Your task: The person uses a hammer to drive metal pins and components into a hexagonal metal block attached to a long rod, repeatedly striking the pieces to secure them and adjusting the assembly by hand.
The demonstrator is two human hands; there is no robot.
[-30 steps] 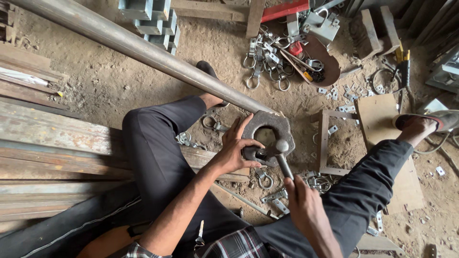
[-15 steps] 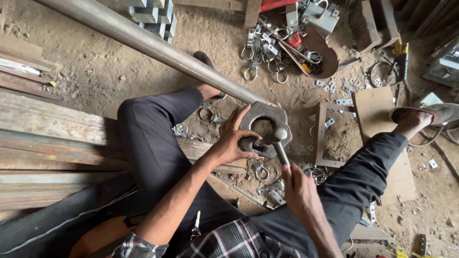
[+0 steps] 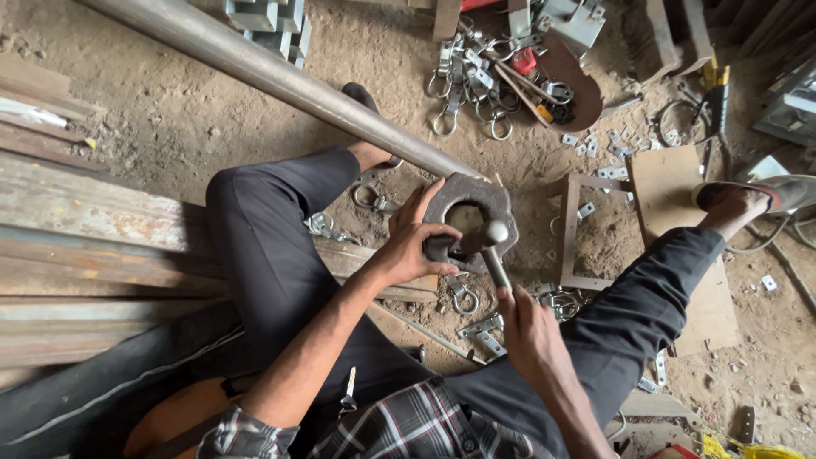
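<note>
Steel ring block (image 3: pixel 473 197) under the hammer (image 3: pixel 493 246).
Left hand (image 3: pixel 410 246) grip clamps the block's near edge; right hand (image 3: pixel 529 327) grip wraps the hammer handle.

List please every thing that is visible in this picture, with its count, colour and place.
metal ring block: one, dark grey, on the ground between the legs
hammer: one, grey, head over the block
long pipe: one, grey, upper left, slanting to the block
steel bars: several, rusty, left
ring clamps: many, silver, top centre
small plates: many, silver, right of the block
board: one, brown, right
left hand: grips the block
right hand: holds the hammer handle
</note>
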